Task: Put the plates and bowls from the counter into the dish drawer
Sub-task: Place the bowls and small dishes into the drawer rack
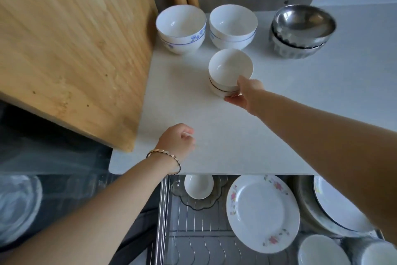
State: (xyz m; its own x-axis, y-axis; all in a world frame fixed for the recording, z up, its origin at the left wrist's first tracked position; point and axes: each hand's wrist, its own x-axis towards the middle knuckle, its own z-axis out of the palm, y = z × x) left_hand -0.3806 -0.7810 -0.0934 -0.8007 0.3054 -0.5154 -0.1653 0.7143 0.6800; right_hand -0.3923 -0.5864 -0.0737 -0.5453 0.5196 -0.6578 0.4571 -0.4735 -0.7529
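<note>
Bowl stack [229,71] on counter [214,135] is gripped by right hand [245,95]; left hand [178,140] loosely curled, empty. Lift, then lowering into open drawer [162,211], likely needed next.

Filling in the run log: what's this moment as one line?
right hand: grips white bowl stack | left hand: holds nothing | dish drawer: open, floral plate inside
</note>
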